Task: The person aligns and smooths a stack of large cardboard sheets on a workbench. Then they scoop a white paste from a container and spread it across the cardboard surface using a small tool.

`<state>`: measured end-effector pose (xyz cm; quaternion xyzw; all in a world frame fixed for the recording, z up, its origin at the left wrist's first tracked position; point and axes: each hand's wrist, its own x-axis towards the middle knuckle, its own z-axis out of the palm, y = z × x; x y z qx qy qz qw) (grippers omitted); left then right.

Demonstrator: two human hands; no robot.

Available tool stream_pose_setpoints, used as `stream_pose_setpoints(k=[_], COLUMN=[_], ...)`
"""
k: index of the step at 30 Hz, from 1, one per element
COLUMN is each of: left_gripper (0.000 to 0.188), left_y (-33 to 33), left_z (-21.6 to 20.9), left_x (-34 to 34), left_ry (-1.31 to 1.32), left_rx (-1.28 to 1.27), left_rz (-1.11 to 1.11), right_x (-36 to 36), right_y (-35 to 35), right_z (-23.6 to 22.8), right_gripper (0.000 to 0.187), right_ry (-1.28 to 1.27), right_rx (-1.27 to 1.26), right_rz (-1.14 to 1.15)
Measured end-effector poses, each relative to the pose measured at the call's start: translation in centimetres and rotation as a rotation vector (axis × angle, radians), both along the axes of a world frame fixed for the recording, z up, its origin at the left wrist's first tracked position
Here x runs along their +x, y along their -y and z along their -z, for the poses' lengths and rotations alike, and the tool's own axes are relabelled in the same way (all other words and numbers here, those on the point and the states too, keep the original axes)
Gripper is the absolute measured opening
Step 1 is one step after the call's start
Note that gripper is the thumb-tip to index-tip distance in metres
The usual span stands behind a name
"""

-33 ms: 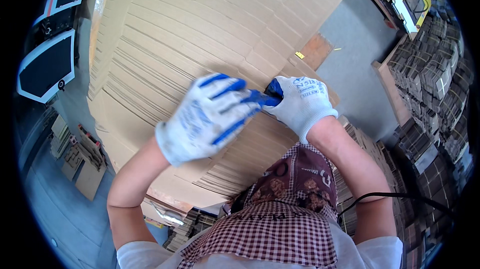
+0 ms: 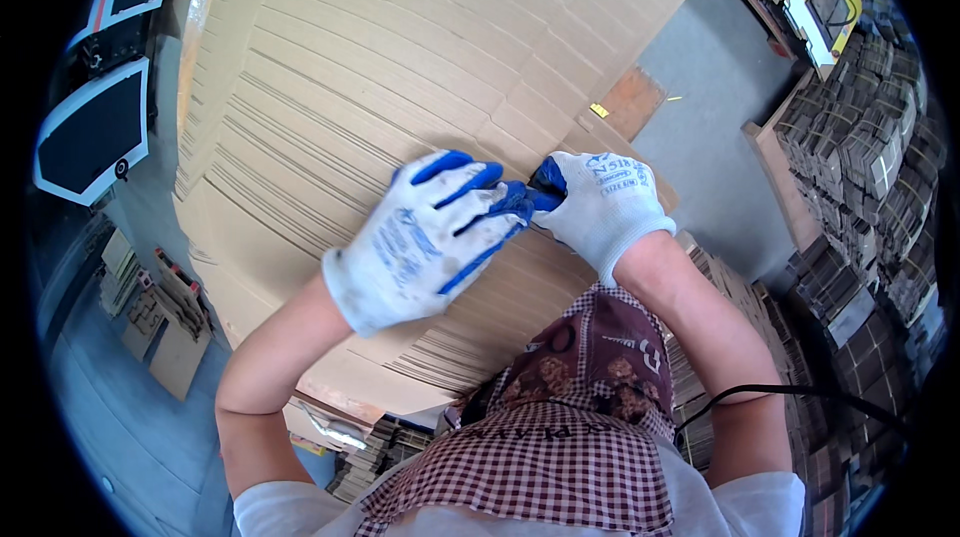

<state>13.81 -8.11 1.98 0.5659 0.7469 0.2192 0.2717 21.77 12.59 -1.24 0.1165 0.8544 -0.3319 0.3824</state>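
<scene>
Both of my hands wear white knitted gloves with blue-coated palms and fingers. They meet over a broad stack of scored brown cardboard sheets (image 2: 400, 67). My left hand (image 2: 430, 237) reaches over the sheets, back up, its fingers bent and tips drawn together against the right hand's thumb side. My right hand (image 2: 598, 202) is curled closed near the right edge of the cardboard, blue thumb toward the left fingers. Whatever lies between the fingertips is too small or covered to make out.
Bundled cardboard stacks (image 2: 880, 157) stand at the right by a wooden pallet edge (image 2: 785, 177). Cardboard pieces (image 2: 170, 322) lie at the lower left. Dark-windowed white panels (image 2: 95, 132) stand at the far left. A black cable (image 2: 800, 390) runs past my right arm.
My left hand has shifted slightly right, and its fingertips have bent in closer to the right thumb. My right hand and the cardboard stay in place.
</scene>
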Motion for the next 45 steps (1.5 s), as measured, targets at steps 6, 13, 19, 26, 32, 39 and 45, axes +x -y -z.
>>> stream_pose_setpoints(k=[6,13,19,26,32,39,45], left_gripper=[0.040,0.042,0.039,0.042,0.043,0.041,0.041], left_y=[0.9,0.1,-2.2,-3.1,-3.0,-3.1,-3.3], left_z=[1.0,1.6,3.0,2.9,2.5,1.9,2.2], left_x=[2.8,3.6,5.3,6.0,6.8,6.7,5.5], left_ry=[-0.149,-0.240,-0.448,-0.432,-0.439,-0.410,-0.331], left_rx=[-0.019,-0.009,0.018,-0.030,0.012,-0.012,-0.001], left_rz=[-0.065,-0.098,-0.224,-0.279,-0.304,-0.285,-0.225], right_x=[-1.3,-0.9,-0.9,0.0,-0.5,-0.6,-0.2], right_y=[-0.5,-0.4,-0.3,0.0,-0.2,-0.2,-0.7], right_z=[-1.1,-0.9,-0.8,0.4,-0.1,-0.2,-0.3], right_gripper=[0.039,0.036,0.031,0.025,0.024,0.026,0.027], right_ry=[0.172,0.117,0.088,0.003,0.015,0.011,-0.024], right_rx=[-0.021,0.011,0.044,0.039,0.055,0.072,0.102], right_rz=[-0.063,-0.078,-0.099,-0.051,-0.135,-0.160,-0.117])
